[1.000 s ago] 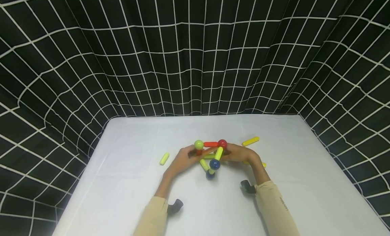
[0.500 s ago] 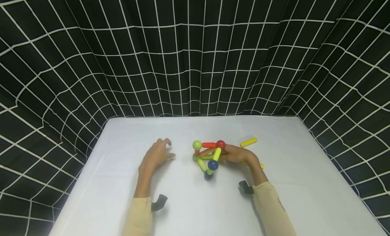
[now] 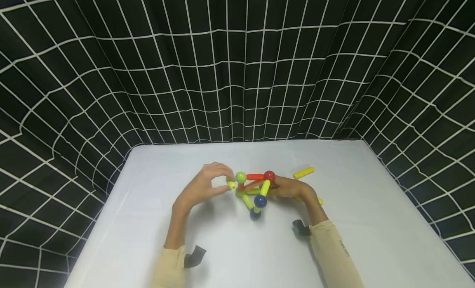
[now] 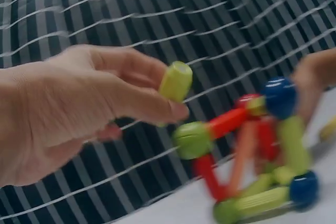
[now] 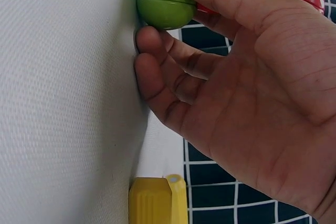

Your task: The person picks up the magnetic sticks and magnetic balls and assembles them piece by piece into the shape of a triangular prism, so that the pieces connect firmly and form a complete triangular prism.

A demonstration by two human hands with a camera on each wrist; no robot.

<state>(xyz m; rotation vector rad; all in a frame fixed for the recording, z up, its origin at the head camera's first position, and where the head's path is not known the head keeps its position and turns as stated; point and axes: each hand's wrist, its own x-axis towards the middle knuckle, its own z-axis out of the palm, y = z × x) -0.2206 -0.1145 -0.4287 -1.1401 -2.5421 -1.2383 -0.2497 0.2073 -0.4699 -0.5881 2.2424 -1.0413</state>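
Observation:
My left hand (image 3: 202, 184) pinches a short yellow-green magnetic rod (image 4: 177, 82) between thumb and fingers, held in the air just left of a magnetic ball-and-rod frame. The frame stands on the table, with a light green ball (image 3: 241, 177), a red ball (image 3: 269, 176) and a blue ball (image 3: 260, 201) at its upper corners. Red, orange and yellow-green rods join them to lower balls. On the frame's right side, my right hand (image 3: 288, 187) grips a lower green ball (image 5: 165, 11) with thumb and fingers; its other fingers curl beside the ball, near the tabletop.
A yellow rod (image 3: 304, 173) lies on the white table (image 3: 148, 222) behind the right hand. Another yellow rod (image 3: 320, 201) is partly hidden by the right wrist. Black cloth (image 3: 208, 73) with a white grid surrounds the table's back and sides.
My left hand let go of the frame, moved left and picked up the yellow-green rod from the table. It has brought it back right, close to the light green ball. The right hand stays put.

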